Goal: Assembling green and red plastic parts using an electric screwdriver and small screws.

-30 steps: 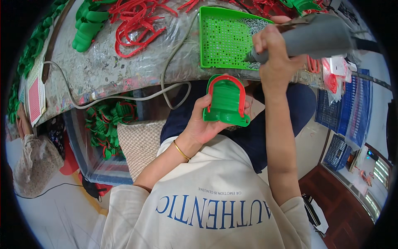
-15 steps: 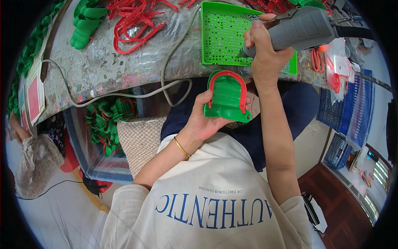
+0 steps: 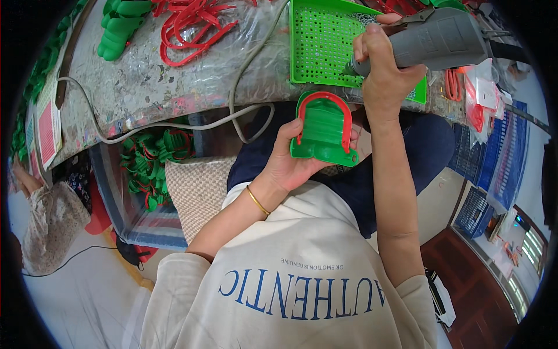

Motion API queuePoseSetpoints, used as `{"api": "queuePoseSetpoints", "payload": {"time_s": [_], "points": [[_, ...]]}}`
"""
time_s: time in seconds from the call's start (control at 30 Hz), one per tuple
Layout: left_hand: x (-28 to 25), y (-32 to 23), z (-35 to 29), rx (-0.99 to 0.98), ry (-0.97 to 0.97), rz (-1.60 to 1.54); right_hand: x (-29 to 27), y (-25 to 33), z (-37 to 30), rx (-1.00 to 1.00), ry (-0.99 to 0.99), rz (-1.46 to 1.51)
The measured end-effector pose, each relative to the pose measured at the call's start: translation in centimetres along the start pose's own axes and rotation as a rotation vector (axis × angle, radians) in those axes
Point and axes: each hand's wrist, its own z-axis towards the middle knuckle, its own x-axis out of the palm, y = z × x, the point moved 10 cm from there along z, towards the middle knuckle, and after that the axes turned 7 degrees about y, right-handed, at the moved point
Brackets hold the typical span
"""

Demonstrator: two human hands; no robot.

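Note:
My left hand (image 3: 286, 152) is closed on a green curved plastic part (image 3: 323, 129), thumb at its left edge and fingers beneath. A red U-shaped strip (image 3: 347, 107) follows the part's rounded rim. In my right hand (image 3: 386, 75) is a grey power screwdriver (image 3: 436, 39), gripped around its body, with the tip pointing down to the left. That tip is over a green perforated tray (image 3: 302, 75) holding small silvery screws (image 3: 369, 20); whether it touches one cannot be made out.
Red plastic strips (image 3: 180, 35) and stacked green parts (image 3: 119, 29) lie on the plastic-covered table (image 3: 139, 93). A grey cable (image 3: 174, 125) loops over its front edge. Below left, a blue-framed bin (image 3: 119, 218) holds finished-looking green and red pieces. Another person's sleeve (image 3: 49, 227) shows at far left.
The screwdriver, both hands and the green part appear slightly farther right, along with the shifted table view. Both grips are the same.

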Motion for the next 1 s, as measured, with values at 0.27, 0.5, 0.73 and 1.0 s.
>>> {"api": "queuePoseSetpoints", "payload": {"time_s": [0.27,0.5,0.73,1.0], "points": [[-0.4,0.0,0.0,0.022,0.008,0.004,0.5,3.0,0.2,0.178,-0.063,-0.002],[-0.1,-0.2,-0.3,0.045,-0.004,0.085,0.2,7.6,-1.7,0.028,0.111,0.198],[0.2,-0.1,-0.9,0.085,-0.070,0.164,-0.2,8.0,-4.9,0.065,0.166,0.200],[0.4,0.3,-1.1,0.103,-0.060,0.165,-0.7,7.7,-5.9,0.113,0.135,0.239]]}}
